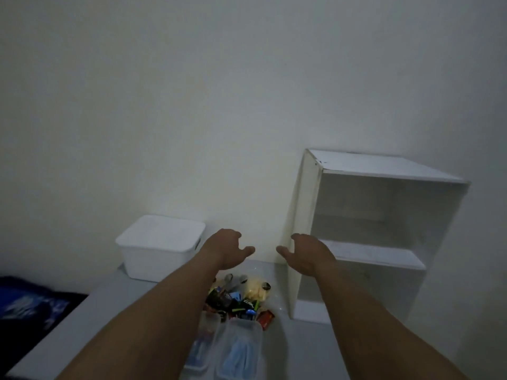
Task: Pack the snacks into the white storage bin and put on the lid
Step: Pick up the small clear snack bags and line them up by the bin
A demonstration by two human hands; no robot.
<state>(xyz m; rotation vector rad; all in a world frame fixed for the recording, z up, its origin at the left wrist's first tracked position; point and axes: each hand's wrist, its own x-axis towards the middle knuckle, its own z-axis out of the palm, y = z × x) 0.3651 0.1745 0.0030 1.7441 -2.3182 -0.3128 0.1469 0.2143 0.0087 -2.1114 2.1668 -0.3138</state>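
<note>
Two clear plastic boxes [238, 344] with blue contents sit closest to you on the grey table [109, 311], partly crossed by your outstretched forearms. Just beyond them lies the pile of snacks [238, 300], a loose heap of small coloured wrappers and one pale yellow packet, all of it on the tabletop. Your left hand [225, 249] and right hand [307, 252] hang in the air past the pile, near each other with thumbs pointing inward. The fingers of both are loosely curled and hold nothing. The white storage bin [153, 259] stands at the back left of the table against the wall, just beside your left hand, with its lid [162, 231] seated on top. A white open shelf unit [384, 215] stands to your right, and dark blue fabric [33, 305] shows off the table's left edge. By this view the job looks barely started: no snack is in hand, and whether any are in the bin cannot be told while it is closed. Left to do, as far as can be judged, are lifting the lid, moving the whole heap across into the bin, and closing it again.
</note>
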